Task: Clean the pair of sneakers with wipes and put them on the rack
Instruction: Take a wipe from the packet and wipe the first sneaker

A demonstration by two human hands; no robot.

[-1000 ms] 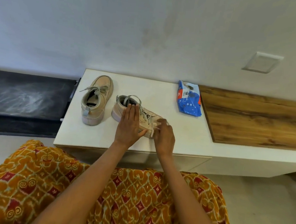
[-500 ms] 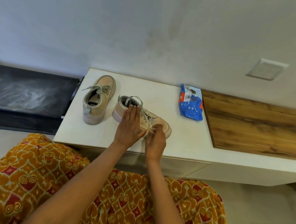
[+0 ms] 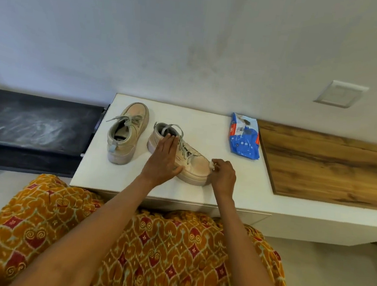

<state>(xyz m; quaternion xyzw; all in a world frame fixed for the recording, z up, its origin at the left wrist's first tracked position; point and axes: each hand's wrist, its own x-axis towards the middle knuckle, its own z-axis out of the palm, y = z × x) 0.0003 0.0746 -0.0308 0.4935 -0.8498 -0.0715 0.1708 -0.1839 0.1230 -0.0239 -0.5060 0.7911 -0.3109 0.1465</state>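
Barely visible, a wipe (image 3: 213, 166) peeks from the right hand (image 3: 224, 176).

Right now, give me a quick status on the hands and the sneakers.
Left hand flat on near sneaker, steadying. Right hand pinches wipe at its toe. Other sneaker untouched. Wipes pack clear; nothing in the way.

wood panel (image 3: 332, 166), wall plate (image 3: 340, 94), black bench (image 3: 32, 125)

Bare forearms, no sleeves; orange garment (image 3: 149, 254) patterned with red diamonds and pale scrollwork.
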